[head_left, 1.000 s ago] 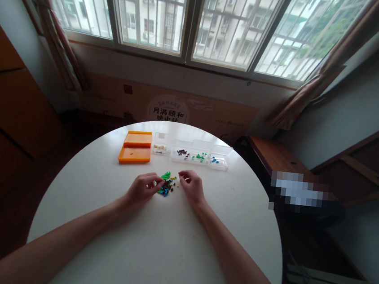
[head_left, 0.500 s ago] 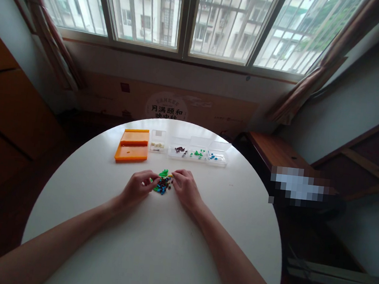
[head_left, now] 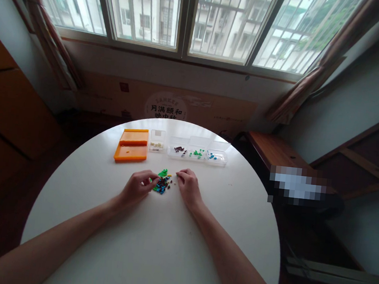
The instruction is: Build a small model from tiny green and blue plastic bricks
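A small heap of green, blue, dark brown and yellow plastic pieces (head_left: 162, 185) lies on the white round table (head_left: 151, 246). At the heap's left edge is my left hand (head_left: 140, 185), its thumb and index finger curled close together against the pieces; whether a piece is between them is too small to see. Just right of the heap, my right hand (head_left: 188, 188) has its fingertips pinched together, apart from the pieces. Anything in that pinch is too small to make out. A tiny loose piece (head_left: 174, 184) sits between the heap and my right hand.
Behind the heap stands an orange tray (head_left: 130, 155) at the left. Beside it are a clear box (head_left: 158, 135) with cream pieces and a row of clear boxes (head_left: 197, 158) holding brown, green and blue pieces. A wooden bench (head_left: 277, 147) stands beyond the table's right edge.
My right hand has drawn back slightly to the right, away from the heap and the yellow piece. My left hand stays at the heap's left edge.
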Demonstrator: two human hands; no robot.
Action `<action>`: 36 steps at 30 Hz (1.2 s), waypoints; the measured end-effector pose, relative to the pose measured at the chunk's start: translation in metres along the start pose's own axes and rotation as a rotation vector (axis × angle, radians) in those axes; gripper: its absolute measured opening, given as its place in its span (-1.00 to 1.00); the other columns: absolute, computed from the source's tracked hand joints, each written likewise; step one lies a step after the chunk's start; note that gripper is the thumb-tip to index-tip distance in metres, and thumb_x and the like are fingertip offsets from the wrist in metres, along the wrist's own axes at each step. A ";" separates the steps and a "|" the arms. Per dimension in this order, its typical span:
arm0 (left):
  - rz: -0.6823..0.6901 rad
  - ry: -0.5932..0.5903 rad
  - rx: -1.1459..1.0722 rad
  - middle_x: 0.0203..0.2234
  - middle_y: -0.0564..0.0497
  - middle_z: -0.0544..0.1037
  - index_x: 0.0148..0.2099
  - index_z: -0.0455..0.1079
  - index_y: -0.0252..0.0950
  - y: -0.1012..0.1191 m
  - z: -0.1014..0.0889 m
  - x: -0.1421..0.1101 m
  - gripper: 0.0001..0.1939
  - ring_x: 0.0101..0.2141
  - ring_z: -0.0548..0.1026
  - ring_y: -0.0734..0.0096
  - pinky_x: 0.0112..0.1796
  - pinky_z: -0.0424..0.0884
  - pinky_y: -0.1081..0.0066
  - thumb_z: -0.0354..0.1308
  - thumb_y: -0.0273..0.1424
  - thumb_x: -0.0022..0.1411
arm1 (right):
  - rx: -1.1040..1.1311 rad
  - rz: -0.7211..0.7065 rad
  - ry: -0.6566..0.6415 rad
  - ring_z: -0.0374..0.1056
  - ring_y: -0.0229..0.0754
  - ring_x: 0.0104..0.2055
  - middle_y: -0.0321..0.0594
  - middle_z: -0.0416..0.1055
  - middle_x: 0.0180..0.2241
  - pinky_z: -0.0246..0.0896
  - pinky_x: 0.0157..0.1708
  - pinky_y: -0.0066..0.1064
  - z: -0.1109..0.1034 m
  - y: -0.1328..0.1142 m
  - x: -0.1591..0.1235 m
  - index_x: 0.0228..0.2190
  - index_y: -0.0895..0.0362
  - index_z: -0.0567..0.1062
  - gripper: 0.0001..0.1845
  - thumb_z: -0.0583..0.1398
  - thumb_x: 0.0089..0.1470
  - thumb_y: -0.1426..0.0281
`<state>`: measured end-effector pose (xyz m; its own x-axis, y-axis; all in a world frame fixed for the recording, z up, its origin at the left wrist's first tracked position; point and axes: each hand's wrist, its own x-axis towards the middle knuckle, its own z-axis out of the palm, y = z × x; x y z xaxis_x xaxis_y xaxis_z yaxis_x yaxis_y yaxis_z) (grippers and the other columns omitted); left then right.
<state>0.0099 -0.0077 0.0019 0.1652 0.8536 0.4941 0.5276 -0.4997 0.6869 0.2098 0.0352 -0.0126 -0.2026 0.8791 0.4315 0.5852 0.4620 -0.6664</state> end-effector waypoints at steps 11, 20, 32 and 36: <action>0.051 -0.039 -0.013 -0.55 0.03 0.47 -0.31 0.48 -0.35 0.002 0.000 0.000 -0.84 -0.61 0.34 0.60 -0.55 0.30 0.59 0.12 -0.37 0.19 | 0.450 0.149 -0.031 0.35 -0.19 -0.40 -0.18 0.46 -0.43 0.26 -0.31 -0.34 -0.003 -0.010 -0.001 -0.45 0.13 0.55 -0.89 0.19 -0.05 0.45; 0.132 -0.094 -0.096 -0.48 0.00 0.45 -0.24 0.47 -0.35 0.002 -0.001 -0.002 -0.86 -0.59 0.36 0.64 -0.57 0.32 0.64 0.15 -0.40 0.18 | 0.977 0.288 -0.332 0.30 -0.33 -0.52 -0.25 0.48 -0.52 0.18 -0.49 -0.47 0.002 -0.028 -0.007 -0.47 0.19 0.57 -0.77 0.36 -0.26 0.33; 0.143 -0.113 -0.094 -0.50 0.01 0.43 -0.30 0.45 -0.36 -0.001 0.000 -0.002 -0.88 -0.58 0.35 0.62 -0.55 0.32 0.61 0.14 -0.42 0.19 | 0.988 0.349 -0.308 0.27 -0.34 -0.55 -0.26 0.46 -0.56 0.14 -0.52 -0.48 -0.001 -0.032 -0.006 -0.52 0.21 0.55 -0.73 0.40 -0.34 0.32; 0.142 -0.105 -0.085 -0.50 0.00 0.43 -0.30 0.46 -0.36 -0.003 0.000 -0.003 -0.85 -0.58 0.35 0.61 -0.54 0.32 0.59 0.13 -0.37 0.20 | 0.960 0.339 -0.323 0.26 -0.34 -0.56 -0.26 0.45 -0.58 0.14 -0.53 -0.49 -0.001 -0.032 -0.005 -0.53 0.22 0.55 -0.72 0.39 -0.33 0.29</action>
<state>0.0083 -0.0090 -0.0016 0.3215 0.7822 0.5337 0.4214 -0.6229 0.6591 0.1931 0.0154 0.0073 -0.4264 0.9034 0.0455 -0.1842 -0.0375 -0.9822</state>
